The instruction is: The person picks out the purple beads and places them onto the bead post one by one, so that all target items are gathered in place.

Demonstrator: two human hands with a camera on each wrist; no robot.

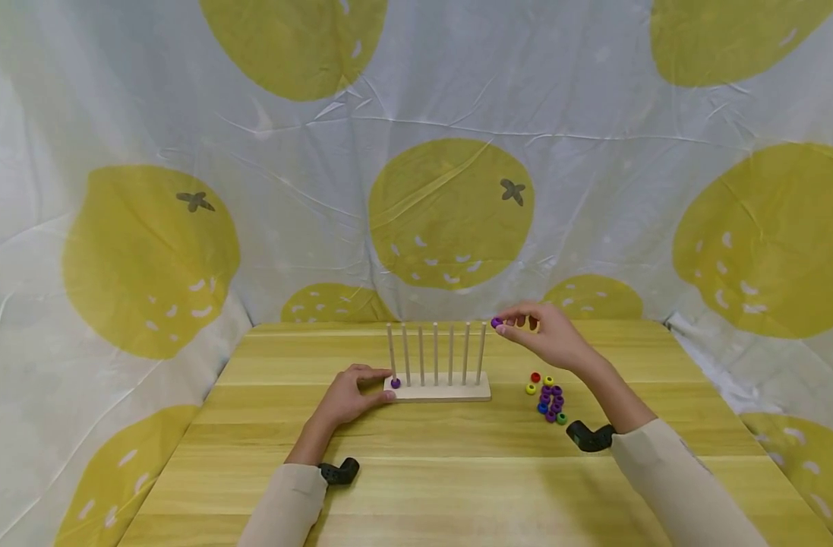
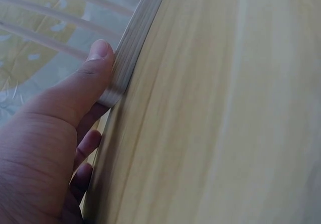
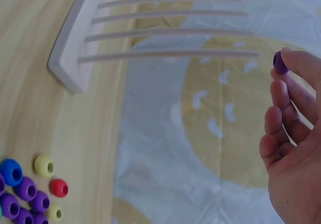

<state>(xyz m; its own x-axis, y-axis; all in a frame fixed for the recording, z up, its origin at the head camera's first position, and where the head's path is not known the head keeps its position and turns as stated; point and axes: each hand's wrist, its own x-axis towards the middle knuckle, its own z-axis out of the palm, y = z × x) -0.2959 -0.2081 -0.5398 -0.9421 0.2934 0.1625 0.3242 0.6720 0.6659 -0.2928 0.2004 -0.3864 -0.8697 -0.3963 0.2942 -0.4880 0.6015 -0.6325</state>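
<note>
A pale wooden peg rack (image 1: 437, 390) with several upright pegs stands on the table, and a purple bead (image 1: 395, 384) sits at the foot of its leftmost peg. My left hand (image 1: 346, 395) grips the left end of the rack's base between thumb and fingers; in the left wrist view the thumb (image 2: 100, 50) lies against the base edge. Between right thumb and index finger, my right hand (image 1: 549, 334) pinches another purple bead (image 3: 280, 63), held up just right of the rightmost peg's top (image 3: 256, 54). The bead is apart from the peg in the right wrist view.
Right of the rack lies a loose cluster of beads: several purple beads (image 1: 557, 390), a red bead (image 1: 535, 377), two yellow ones, a blue bead (image 1: 542, 408) and a green bead (image 1: 562, 418). A lemon-printed cloth (image 1: 450, 213) hangs behind the wooden table (image 1: 416, 479).
</note>
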